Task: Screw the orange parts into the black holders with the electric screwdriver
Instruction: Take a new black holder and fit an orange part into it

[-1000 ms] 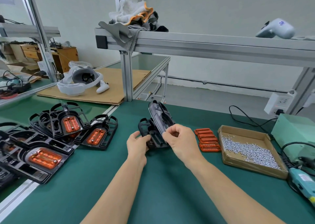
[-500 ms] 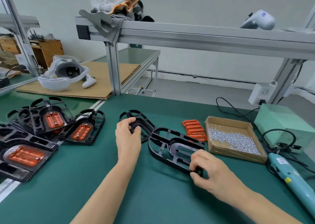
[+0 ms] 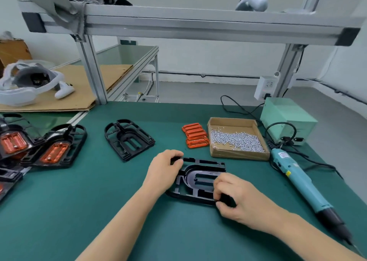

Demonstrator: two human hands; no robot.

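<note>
- On the green tabletop (image 3: pixel 99 211), head view: a black holder (image 3: pixel 198 183) lies flat, front and centre, empty.
- Left hand (image 3: pixel 164 171) grips its far-left corner; right hand (image 3: pixel 236 199) pinches its near-right edge.
- A second empty holder (image 3: pixel 129 139) lies behind, to the left.
- Stacked orange parts (image 3: pixel 195 135) touch the cardboard screw box (image 3: pixel 236 139).
- The electric screwdriver (image 3: pixel 303 187) lies to the right, untouched.

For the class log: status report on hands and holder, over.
Both hands, left and right, gripping empty black holder flat on mat. Orange parts, screwdriver untouched. Nothing obstructing.
</note>
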